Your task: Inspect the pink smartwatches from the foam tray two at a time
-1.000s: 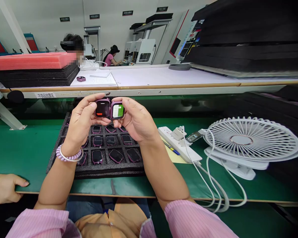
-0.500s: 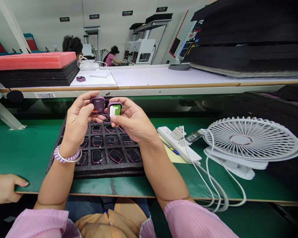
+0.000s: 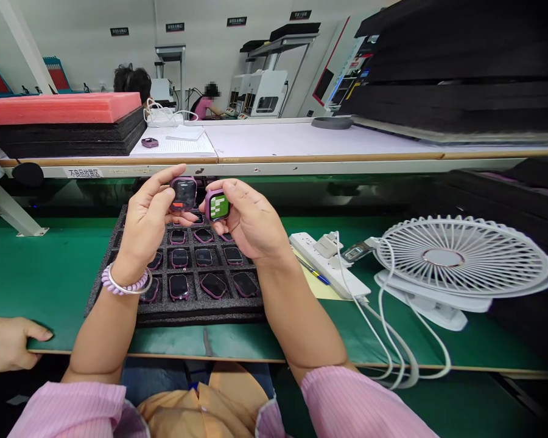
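Note:
My left hand (image 3: 148,222) grips a purple smartwatch body (image 3: 183,193) by its edges; its dark screen shows a small red-orange bar near the bottom. Close to its right, my right hand (image 3: 251,219) pinches a second purple smartwatch body (image 3: 218,205), whose lit screen is green with white blocks. Both watches are held up above a grey foam tray (image 3: 164,316), screens facing me. Several strapless watches with dark screens, such as one smartwatch (image 3: 179,287), lie in its compartments. My hands cover part of the tray's far rows.
Right of the tray are a power strip (image 3: 308,252), a blue pen (image 3: 318,277), cables and a white fan (image 3: 461,261). A shelf (image 3: 265,143) crosses behind, bearing foam stacks and another purple watch (image 3: 150,142). Another person's hand (image 3: 13,344) rests at the table's left edge.
The right-hand watch has turned and shifted slightly right; its screen shows more green, and my thumb is off the screen. The left-hand watch has moved slightly right and up.

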The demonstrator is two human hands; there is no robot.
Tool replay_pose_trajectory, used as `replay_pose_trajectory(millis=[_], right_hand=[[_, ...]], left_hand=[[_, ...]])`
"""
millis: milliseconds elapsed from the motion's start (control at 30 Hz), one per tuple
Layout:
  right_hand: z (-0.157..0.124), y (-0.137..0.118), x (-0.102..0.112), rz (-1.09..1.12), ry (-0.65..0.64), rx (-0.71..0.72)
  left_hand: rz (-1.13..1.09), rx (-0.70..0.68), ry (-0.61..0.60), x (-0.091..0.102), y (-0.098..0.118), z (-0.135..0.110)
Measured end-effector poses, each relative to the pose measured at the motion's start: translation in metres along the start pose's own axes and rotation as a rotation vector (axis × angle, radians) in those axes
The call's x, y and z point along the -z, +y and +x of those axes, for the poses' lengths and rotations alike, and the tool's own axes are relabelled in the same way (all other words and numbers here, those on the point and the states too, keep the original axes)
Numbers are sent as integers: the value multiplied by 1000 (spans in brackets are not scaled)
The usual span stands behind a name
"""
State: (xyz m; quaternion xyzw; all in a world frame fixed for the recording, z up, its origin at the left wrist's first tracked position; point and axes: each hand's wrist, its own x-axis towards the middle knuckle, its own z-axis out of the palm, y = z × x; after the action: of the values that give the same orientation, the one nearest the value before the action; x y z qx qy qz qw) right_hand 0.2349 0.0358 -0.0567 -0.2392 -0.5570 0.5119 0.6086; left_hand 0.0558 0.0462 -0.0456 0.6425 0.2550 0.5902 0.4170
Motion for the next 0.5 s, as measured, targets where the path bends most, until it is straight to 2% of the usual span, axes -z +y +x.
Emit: replay_pose_trajectory(millis=[500], right_hand=[[-1,1,3,-60,-37,18]], left_hand=[[125,-57,-59,0,2,-3]])
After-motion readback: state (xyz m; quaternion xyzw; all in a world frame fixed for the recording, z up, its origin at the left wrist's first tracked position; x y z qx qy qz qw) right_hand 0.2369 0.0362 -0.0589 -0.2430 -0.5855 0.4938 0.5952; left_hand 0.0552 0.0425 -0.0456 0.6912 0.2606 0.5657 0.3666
